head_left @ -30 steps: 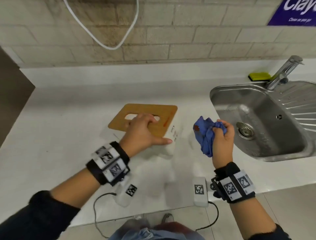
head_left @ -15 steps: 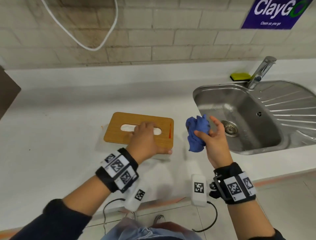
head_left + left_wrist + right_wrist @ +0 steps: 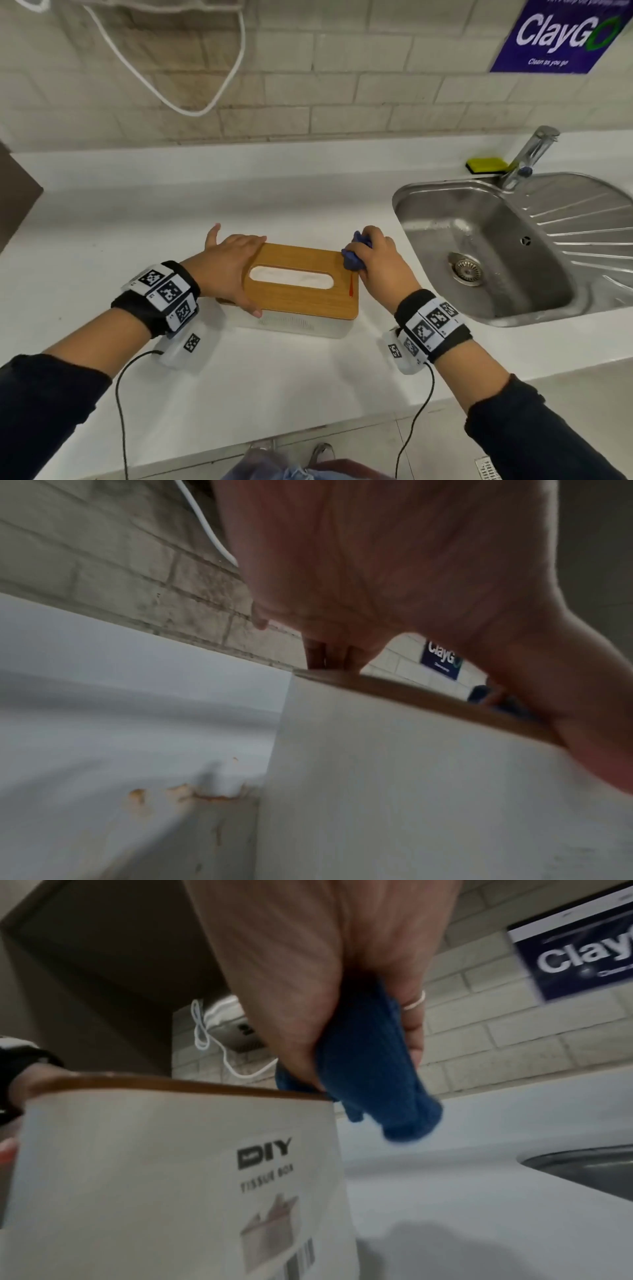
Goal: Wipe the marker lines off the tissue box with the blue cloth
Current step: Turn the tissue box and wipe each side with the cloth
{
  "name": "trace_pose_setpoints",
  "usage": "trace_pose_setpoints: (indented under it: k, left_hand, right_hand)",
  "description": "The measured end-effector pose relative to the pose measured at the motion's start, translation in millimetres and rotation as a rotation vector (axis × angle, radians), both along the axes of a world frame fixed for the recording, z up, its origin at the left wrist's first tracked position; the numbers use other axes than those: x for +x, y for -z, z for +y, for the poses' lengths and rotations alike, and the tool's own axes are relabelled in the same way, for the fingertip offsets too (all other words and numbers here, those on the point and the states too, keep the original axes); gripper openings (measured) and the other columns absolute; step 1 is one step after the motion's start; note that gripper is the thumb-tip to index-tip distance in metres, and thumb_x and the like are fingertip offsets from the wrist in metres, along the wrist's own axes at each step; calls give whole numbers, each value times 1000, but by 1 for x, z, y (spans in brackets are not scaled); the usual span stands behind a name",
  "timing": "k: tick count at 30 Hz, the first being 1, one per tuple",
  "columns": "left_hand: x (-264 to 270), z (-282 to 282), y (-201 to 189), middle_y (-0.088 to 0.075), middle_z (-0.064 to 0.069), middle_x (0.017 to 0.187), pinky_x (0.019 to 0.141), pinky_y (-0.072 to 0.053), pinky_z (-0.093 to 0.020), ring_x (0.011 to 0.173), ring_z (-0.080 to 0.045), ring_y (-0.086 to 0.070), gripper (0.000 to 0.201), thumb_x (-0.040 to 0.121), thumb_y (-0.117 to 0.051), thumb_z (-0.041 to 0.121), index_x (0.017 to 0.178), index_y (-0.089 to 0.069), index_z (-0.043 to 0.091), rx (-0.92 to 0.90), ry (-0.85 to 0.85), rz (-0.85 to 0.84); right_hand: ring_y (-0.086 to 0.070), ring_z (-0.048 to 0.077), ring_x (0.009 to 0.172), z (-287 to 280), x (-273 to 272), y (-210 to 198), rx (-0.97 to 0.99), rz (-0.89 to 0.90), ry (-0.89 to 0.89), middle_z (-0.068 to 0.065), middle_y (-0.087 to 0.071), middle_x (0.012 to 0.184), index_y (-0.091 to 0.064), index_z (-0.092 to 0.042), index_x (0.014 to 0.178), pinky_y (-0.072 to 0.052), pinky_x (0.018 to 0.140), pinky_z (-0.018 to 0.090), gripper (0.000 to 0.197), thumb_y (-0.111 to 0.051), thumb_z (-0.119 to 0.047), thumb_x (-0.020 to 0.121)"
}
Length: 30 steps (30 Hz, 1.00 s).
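Observation:
The tissue box (image 3: 298, 298) has a white body and a wooden lid and stands on the white counter (image 3: 120, 222). A red marker line (image 3: 351, 287) runs along the lid's right end. My left hand (image 3: 233, 270) grips the box's left end, with the thumb down the front edge and the fingers over the far edge. My right hand (image 3: 376, 260) holds the bunched blue cloth (image 3: 354, 257) and presses it on the lid's far right corner, at the line's upper end. In the right wrist view the blue cloth (image 3: 369, 1074) hangs over the corner of the tissue box (image 3: 171, 1164).
A steel sink (image 3: 513, 318) with a tap (image 3: 531, 154) lies to the right of the box. A yellow-green sponge (image 3: 486, 165) sits behind it. A white cable (image 3: 191, 106) hangs on the brick wall, beside a blue sign (image 3: 561, 34). The counter's front edge is close to me.
My left hand moved from the lid's middle to its left end. My right hand came down from beside the box and put the cloth on the lid's far right corner.

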<state>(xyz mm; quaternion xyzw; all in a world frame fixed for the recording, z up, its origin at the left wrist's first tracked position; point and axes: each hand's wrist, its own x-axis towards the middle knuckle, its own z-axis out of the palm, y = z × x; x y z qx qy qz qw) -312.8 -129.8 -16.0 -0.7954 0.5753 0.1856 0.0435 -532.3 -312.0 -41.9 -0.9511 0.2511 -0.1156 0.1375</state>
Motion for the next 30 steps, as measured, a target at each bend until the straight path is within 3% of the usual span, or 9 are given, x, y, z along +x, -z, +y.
trace_pose_setpoints:
  k: [4,7,10,15,17,21,23,26,30]
  left_hand:
    - [5,2,9,-27,-3,151,112,13,-48,139,-19,-21,145,30,-58,86,143,1,17,-76,31,-1]
    - [8,3,15,-30,-3,149,112,12,-47,138,-18,-22,147,30,-60,85,143,7,17,-110,34,21]
    - [10,2,17,-30,-3,149,113,10,-48,138,-18,-22,149,29,-60,85,142,8,17,-119,40,16]
    - [13,1,23,-34,-3,147,113,6,-47,137,-19,-24,152,26,-56,89,143,8,16,-131,40,1]
    - [13,2,25,-33,-3,147,112,4,-47,137,-19,-24,152,25,-55,90,143,8,16,-135,40,8]
    - [12,2,23,-34,-3,147,112,3,-48,137,-20,-25,153,25,-54,91,143,9,16,-137,42,1]
    - [11,2,21,-36,-4,146,112,3,-48,136,-21,-27,151,27,-56,89,142,12,18,-150,22,1]
    - [5,4,19,-37,-7,145,112,-1,-50,135,-24,-28,150,28,-57,89,141,15,21,-166,-51,-7]
    - [8,25,17,-23,-8,152,113,10,-50,142,-23,-9,153,23,-62,85,137,25,30,-134,-131,163]
  right_hand:
    - [-38,32,117,-1,0,-4,197,88,-52,14,-36,137,-57,-14,121,-32,101,36,38,-41,-21,88]
    - [-50,35,113,-6,4,-9,264,96,-109,17,-54,127,-58,-11,121,-40,102,43,45,-36,-15,82]
    - [-58,24,104,-9,2,-14,334,14,-64,15,-64,115,-59,-6,117,-44,92,15,37,-46,0,83]
    - [-60,30,85,15,-15,-8,254,14,-223,7,-69,100,-65,-11,100,-48,82,43,30,-48,-1,78]
    - [-59,30,85,29,-26,-8,267,54,-249,4,-68,105,-65,-13,101,-47,81,39,36,-46,2,74]
    - [-55,5,83,40,-52,-29,467,135,-280,4,-69,102,-68,-8,98,-44,80,20,37,-45,6,73]
    - [-60,7,87,36,-68,-39,621,263,-196,1,-70,100,-68,-13,97,-48,83,22,30,-52,0,76]
    - [-63,10,87,29,-81,-43,867,-57,18,-6,-69,94,-61,-19,98,-50,81,23,25,-51,-11,76]
    - [-65,16,66,43,-61,-49,1357,-614,183,7,-65,89,-44,-16,99,-51,49,26,16,-40,-3,91]
